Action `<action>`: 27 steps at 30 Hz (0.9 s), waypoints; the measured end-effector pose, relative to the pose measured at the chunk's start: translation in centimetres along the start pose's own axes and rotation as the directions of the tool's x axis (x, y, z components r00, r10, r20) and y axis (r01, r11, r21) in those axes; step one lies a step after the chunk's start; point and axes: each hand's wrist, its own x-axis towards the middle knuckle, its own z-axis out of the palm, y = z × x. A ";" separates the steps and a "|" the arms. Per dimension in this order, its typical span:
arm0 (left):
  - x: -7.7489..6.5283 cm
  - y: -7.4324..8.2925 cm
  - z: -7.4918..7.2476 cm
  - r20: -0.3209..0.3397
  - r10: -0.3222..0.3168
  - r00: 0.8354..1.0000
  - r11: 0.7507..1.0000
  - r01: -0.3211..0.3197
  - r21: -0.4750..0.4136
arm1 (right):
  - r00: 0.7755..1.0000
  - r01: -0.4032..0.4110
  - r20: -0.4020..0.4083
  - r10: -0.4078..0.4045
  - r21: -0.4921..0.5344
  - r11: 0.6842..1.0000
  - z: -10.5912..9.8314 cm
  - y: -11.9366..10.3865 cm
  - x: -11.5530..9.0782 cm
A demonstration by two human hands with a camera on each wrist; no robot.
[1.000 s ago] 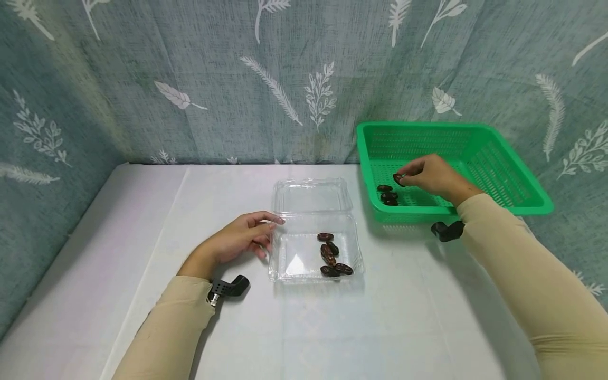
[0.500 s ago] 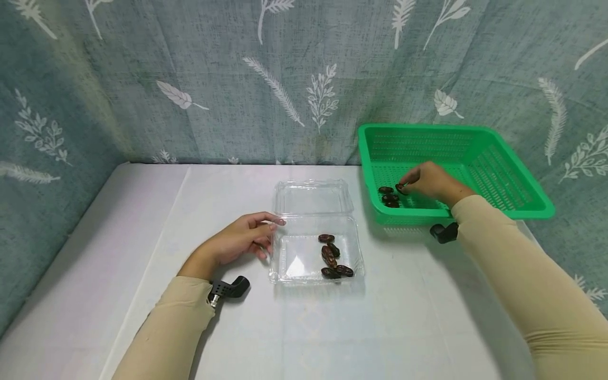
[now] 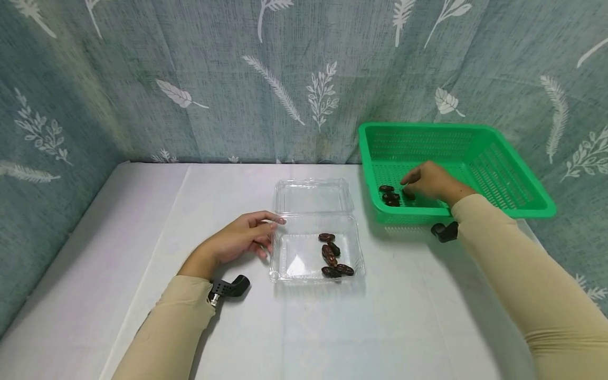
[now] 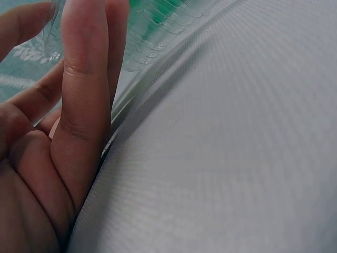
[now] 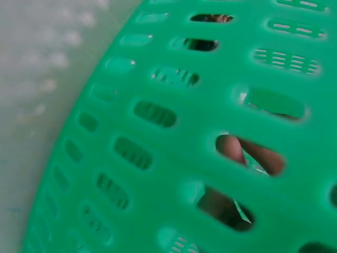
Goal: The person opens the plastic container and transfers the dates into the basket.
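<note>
In the head view, several brown dates (image 3: 329, 255) lie in the right half of a clear plastic clamshell box (image 3: 294, 253) with its lid folded back. My left hand (image 3: 244, 237) rests at the box's left edge, its fingers loosely bent and touching the wall; the left wrist view shows the fingers (image 4: 84, 68) close up beside the clear plastic. My right hand (image 3: 429, 182) reaches into the green basket (image 3: 427, 212), thumb and forefinger apart. Right under its fingertips lies a date (image 3: 408, 195). More dates (image 3: 391, 197) lie by the basket's left wall.
A white cloth (image 3: 313, 327) covers the table. Behind stands a grey-green curtain (image 3: 214, 105) with white leaf prints. The basket's slotted wall (image 5: 174, 142) fills most of the right wrist view, with fingers (image 5: 230, 147) showing through its slots.
My right hand has lowered into the basket; the date it pinched has come down to the floor there, and the fingers have parted. The left hand and the box have stayed put.
</note>
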 end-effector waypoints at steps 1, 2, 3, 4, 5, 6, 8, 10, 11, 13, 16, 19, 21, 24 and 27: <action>0.0 0.0 0.0 -0.001 0.003 1.000 1.000 -0.003 -0.002 | 1.000 0.005 -0.011 -0.005 0.005 1.000 -0.1 0.0 0.0; 0.0 0.1 0.0 -0.001 0.003 1.000 1.000 -0.003 -0.004 | 1.000 0.010 -0.024 -0.010 0.010 1.000 -0.2 0.0 -0.1; 0.0 0.1 0.1 0.001 0.005 1.000 1.000 -0.005 -0.003 | 0.999 0.018 -0.038 -0.018 0.012 1.000 -0.3 -0.1 -0.2; 0.0 0.1 0.0 0.004 0.004 1.000 1.000 -0.004 -0.001 | 0.998 0.026 -0.054 -0.025 0.017 1.000 -0.4 -0.2 -0.3; 0.0 0.1 0.0 0.007 0.004 1.000 1.000 -0.004 0.002 | 0.997 0.039 -0.072 -0.038 0.021 0.999 -0.5 -0.4 -0.4; 0.0 0.0 0.0 0.009 0.002 1.000 1.000 -0.002 0.004 | 0.994 0.056 -0.096 -0.054 0.024 0.998 -0.6 -0.6 -0.6; 0.0 0.0 0.0 0.009 -0.001 1.000 1.000 0.001 0.005 | 0.983 0.097 -0.157 -0.091 0.026 0.995 -0.8 -1.1 -1.0; 0.1 0.0 -0.1 0.006 0.000 1.000 1.000 0.000 0.009 | 0.968 0.136 -0.216 -0.127 0.027 0.990 -1.0 -1.7 -1.6; 0.1 0.1 -0.1 0.005 0.001 1.000 1.000 -0.001 0.011 | 0.960 0.152 -0.241 -0.141 0.027 0.988 -1.0 -2.1 -1.8; 0.2 0.1 -0.2 0.001 0.004 1.000 1.000 -0.004 0.013 | 0.947 0.171 -0.280 -0.155 0.035 0.985 -1.0 -2.8 -2.4; 0.2 0.1 -0.1 -0.001 0.001 1.000 1.000 -0.001 0.017 | 0.938 0.191 -0.304 -0.165 0.058 0.980 -0.8 -3.9 -3.3; 0.1 0.1 -0.1 0.005 -0.004 1.000 1.000 0.004 0.020 | 0.929 0.213 -0.327 -0.176 0.081 0.974 -0.3 -4.9 -4.1; 0.1 0.0 -0.1 0.004 -0.007 1.000 1.000 0.007 0.018 | 0.918 0.236 -0.348 -0.190 0.094 0.967 0.1 -5.5 -4.6; 0.1 0.1 0.0 -0.001 -0.004 1.000 1.000 0.004 0.018 | 0.904 0.272 -0.370 -0.213 0.115 0.955 0.7 -6.4 -5.5; 0.2 0.0 0.0 -0.010 -0.004 1.000 1.000 0.004 0.020 | 0.892 0.325 -0.369 -0.260 0.127 0.937 1.4 -7.3 -6.2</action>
